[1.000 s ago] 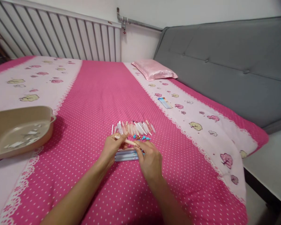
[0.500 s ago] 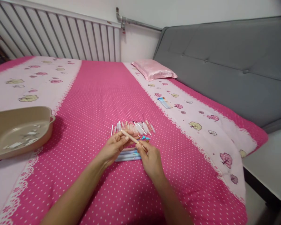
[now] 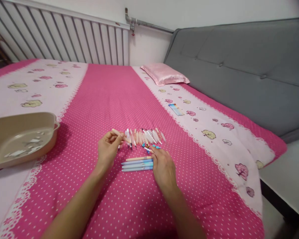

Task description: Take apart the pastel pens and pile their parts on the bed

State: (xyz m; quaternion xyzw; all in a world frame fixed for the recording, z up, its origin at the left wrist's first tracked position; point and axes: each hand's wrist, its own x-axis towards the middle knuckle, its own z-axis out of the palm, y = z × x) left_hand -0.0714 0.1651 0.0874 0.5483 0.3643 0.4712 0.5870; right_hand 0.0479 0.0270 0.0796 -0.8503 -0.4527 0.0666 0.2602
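Note:
In my left hand (image 3: 106,147), closed fingers hold a beige pen barrel (image 3: 117,132) by its middle, tilted down to the right above the left end of a row of pen parts. My right hand (image 3: 163,166) pinches a small pen piece (image 3: 148,150) with a white end; the rest of it is hidden by the fingers. Just beyond that hand lie small blue and brown pen caps (image 3: 154,146). Below them, several pens (image 3: 137,165), one beige and the others light blue, lie side by side, their right ends partly behind my right hand.
A row of slim pen parts (image 3: 149,135) lies on the pink dotted bedspread (image 3: 109,96). At left stands a beige plastic basin (image 3: 55,126) with white scraps (image 3: 32,146) inside. Another group of blue pens (image 3: 175,109) lies farther right, below a pink pillow (image 3: 164,73).
My hands have moved apart. The beige pen they held together is now separated: its barrel went left with my left hand, and a small piece stays in my right.

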